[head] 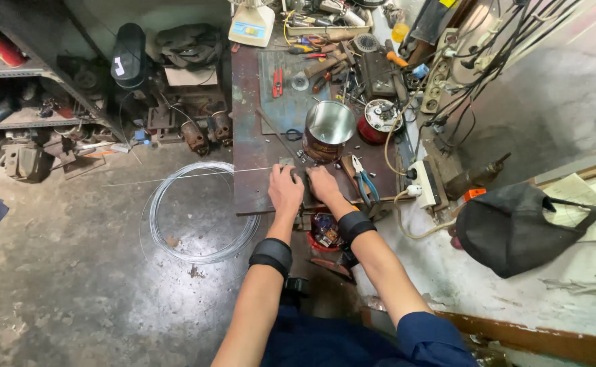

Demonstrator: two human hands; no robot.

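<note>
My left hand (pixel 285 189) and my right hand (pixel 324 184) rest side by side on the near edge of a dark metal workbench (pixel 257 146). Both close around a small dark object (pixel 304 182) between them; its shape is hidden by the fingers. Each wrist wears a black band. A thin straight wire (pixel 196 175) runs from the left toward my left hand. Just beyond my hands stands an open shiny metal can (pixel 328 129). Blue-handled pliers (pixel 364 180) lie right of my right hand.
A coil of silver wire (pixel 199 211) lies on the concrete floor at left. Tools, screwdrivers and a red spool (pixel 372 126) crowd the bench's far end. A white power strip (pixel 425 182) and a black cap (pixel 512 228) sit at right. Shelves with motors line the left.
</note>
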